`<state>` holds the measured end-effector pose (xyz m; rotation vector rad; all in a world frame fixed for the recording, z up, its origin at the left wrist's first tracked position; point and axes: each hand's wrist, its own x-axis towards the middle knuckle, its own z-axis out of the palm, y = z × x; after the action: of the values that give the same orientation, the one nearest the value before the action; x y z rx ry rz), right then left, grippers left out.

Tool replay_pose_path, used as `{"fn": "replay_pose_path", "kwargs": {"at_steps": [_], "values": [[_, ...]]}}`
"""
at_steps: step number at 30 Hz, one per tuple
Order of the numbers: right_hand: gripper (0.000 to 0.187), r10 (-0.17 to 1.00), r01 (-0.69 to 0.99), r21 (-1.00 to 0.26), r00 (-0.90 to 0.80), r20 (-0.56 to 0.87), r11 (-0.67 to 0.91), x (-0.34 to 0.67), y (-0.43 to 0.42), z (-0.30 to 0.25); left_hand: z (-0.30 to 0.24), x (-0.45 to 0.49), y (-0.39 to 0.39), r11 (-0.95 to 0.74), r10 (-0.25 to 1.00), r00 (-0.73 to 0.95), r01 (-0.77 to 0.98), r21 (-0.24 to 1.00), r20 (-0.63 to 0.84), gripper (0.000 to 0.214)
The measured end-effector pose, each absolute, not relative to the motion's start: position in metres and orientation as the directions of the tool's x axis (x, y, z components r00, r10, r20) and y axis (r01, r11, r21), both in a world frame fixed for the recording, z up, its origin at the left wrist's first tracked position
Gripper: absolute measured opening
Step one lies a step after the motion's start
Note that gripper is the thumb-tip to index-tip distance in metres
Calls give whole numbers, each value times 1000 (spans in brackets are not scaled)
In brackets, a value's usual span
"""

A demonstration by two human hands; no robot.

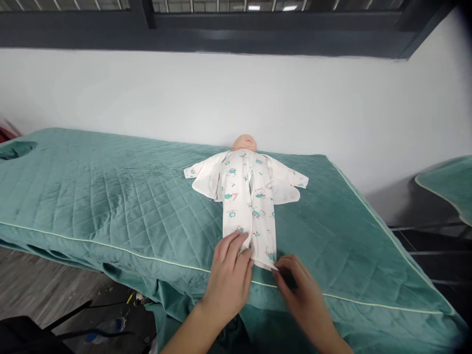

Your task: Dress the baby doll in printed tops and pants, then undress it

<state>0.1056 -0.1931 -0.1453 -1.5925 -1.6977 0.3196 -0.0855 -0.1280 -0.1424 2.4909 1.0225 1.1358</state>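
A baby doll (244, 142) lies on the bed against the wall, with only its head showing. White baby clothes (262, 216) with green and pink animal prints are spread over its body, the sleeves stretched out to both sides and a lengthwise seam or opening down the middle. My left hand (230, 273) rests with outstretched fingers on the lower left end of the garment, covering that corner. At the lower right corner, my right hand (300, 295) pinches the hem between thumb and forefinger.
The clothes lie on a green quilted bed cover (147, 196) with pale piping along its edge. Behind stands a white wall (165, 98) under a dark window frame (258, 34). A green padded seat (450, 182) is at right. Cables and a plastic bottle (106, 329) are on the floor at left.
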Motion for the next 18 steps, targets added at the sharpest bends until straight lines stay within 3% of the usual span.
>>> {"fn": "replay_pose_path", "kwargs": {"at_steps": [4, 10, 18], "values": [[1, 946, 705, -698, 129, 297, 123, 106, -192, -152, -150, -99, -127, -665, 746, 402, 492, 562, 531, 34], [4, 957, 634, -767, 151, 246, 97, 108, -193, -157, -155, -115, -112, -543, 806, 461, 326, 774, 372, 21], [17, 988, 510, -860, 128, 85, 8, 121, -188, -150, -155, -130, -97, -414, 799, 545, 194, 889, 254, 25]]}}
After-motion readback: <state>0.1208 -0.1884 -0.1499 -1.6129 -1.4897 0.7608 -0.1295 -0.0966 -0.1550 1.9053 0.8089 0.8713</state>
